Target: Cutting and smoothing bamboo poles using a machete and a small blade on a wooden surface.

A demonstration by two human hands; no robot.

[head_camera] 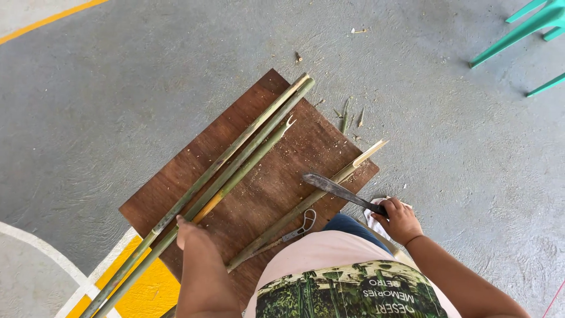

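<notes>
L hand [189, 228]: closed on green bamboo poles [235, 162], lying across brown board [176, 188].
R hand [400, 219]: fist round machete [335, 189] handle, blade over split bamboo strip [306, 203].
Risk: blade could glance off strip twd leg; 3 poles may roll.

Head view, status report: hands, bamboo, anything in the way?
Left hand on bamboo strips. Right hand grips machete. One split strip apart on board. Nothing between.

A grey concrete floor [118, 106] with painted yellow and white lines [150, 288]; turquoise chair legs [518, 32] top right.
</notes>
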